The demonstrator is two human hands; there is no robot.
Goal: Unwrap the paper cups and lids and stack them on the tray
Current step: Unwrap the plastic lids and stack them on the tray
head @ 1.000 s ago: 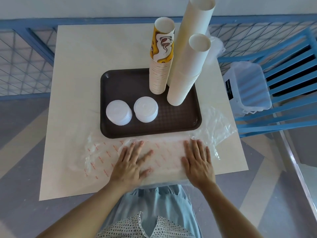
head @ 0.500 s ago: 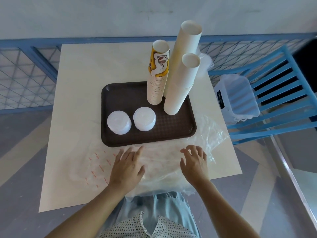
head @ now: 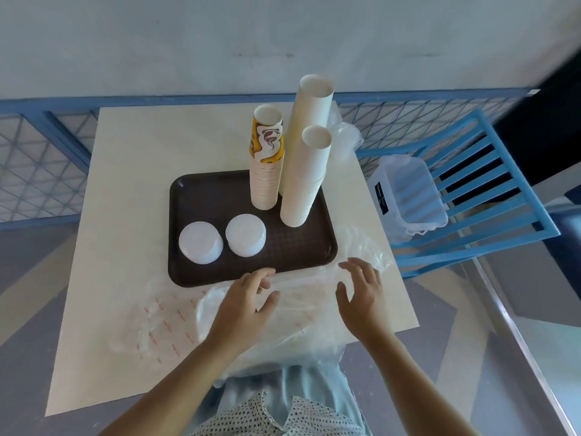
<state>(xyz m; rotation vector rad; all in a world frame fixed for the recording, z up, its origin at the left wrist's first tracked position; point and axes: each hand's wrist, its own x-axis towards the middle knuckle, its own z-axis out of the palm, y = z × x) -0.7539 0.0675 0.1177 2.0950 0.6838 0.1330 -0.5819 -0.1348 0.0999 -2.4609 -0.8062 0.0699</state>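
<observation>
A dark brown tray (head: 201, 196) sits mid-table. On it stand a yellow-printed cup stack (head: 267, 158), a tall white cup stack (head: 309, 121) and a shorter white cup stack (head: 306, 180). Two white lid stacks (head: 200, 243) (head: 246, 235) lie at the tray's front left. Clear plastic wrapping (head: 301, 306) with red print is spread along the table's front edge. My left hand (head: 243, 305) and my right hand (head: 361, 294) hover just above it, fingers loosely spread, holding nothing.
The cream table (head: 132, 171) stands by a blue wire fence (head: 47, 165). A blue slatted chair (head: 490, 196) at the right carries a clear plastic bin (head: 408, 196). More crumpled clear plastic (head: 344, 140) lies behind the cup stacks.
Both hands lay flat on the wrapping a second ago; now they are lifted off it with fingers relaxed. The camera view tilted upward, so the table sits lower in view.
</observation>
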